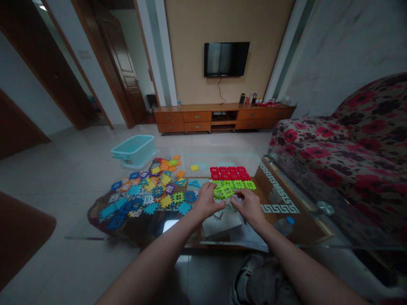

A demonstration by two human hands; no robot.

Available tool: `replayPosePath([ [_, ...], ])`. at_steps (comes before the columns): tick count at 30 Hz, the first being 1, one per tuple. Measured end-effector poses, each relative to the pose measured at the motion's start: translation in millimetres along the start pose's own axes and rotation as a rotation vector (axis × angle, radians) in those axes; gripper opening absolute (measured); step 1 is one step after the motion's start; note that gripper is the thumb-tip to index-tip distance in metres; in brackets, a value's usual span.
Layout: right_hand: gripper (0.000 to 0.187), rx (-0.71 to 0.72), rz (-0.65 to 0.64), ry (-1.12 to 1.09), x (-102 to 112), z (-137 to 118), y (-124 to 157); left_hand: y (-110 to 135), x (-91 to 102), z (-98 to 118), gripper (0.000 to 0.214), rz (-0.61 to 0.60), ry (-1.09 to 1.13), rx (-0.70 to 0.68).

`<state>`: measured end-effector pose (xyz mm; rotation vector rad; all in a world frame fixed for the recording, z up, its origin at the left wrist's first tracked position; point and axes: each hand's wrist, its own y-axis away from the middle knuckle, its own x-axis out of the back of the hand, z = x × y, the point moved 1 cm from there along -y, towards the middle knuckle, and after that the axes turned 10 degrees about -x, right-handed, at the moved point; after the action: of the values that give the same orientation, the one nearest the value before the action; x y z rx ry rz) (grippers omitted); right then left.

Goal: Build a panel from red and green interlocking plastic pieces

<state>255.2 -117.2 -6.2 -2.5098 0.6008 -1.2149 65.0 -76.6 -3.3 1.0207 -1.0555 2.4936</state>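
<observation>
A green group of interlocking plastic pieces [230, 189] lies between my left hand [206, 200] and my right hand [249, 206], whose fingertips grip its near edge. Just beyond it, a red joined sheet of the same waffle-like pieces [229, 173] lies flat on the glass coffee table [178, 234]. To the left of my left hand spreads a loose heap of multicoloured plastic pieces [144, 190], mostly blue, orange and yellow. A single yellow piece [194, 167] lies apart beyond the heap.
A white box [221, 222] lies under my hands, and a plastic water bottle [285, 225] lies right of it. A turquoise plastic basket [133, 151] stands on the floor beyond the table. A floral sofa [330, 156] runs along the right side.
</observation>
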Motion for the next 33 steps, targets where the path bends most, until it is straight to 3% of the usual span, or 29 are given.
replayPosePath([
  [6,0.021,-0.190,0.031,0.016,-4.4,21.3,-0.4,2.0,0.3,-5.3,0.057,-0.067,-0.060,0.014],
  [12,0.019,-0.307,-0.002,0.094,-10.2,22.7,7.1,3.2,-1.0,-5.1,0.054,-0.097,-0.083,-0.003],
  [21,0.019,-0.321,-0.059,0.164,-17.8,18.6,8.4,3.2,-2.5,-5.8,0.053,-0.098,-0.106,-0.030],
  [33,0.016,-0.329,-0.037,0.199,-26.1,22.4,8.5,1.8,-3.2,-5.5,0.047,-0.086,-0.116,-0.050],
])
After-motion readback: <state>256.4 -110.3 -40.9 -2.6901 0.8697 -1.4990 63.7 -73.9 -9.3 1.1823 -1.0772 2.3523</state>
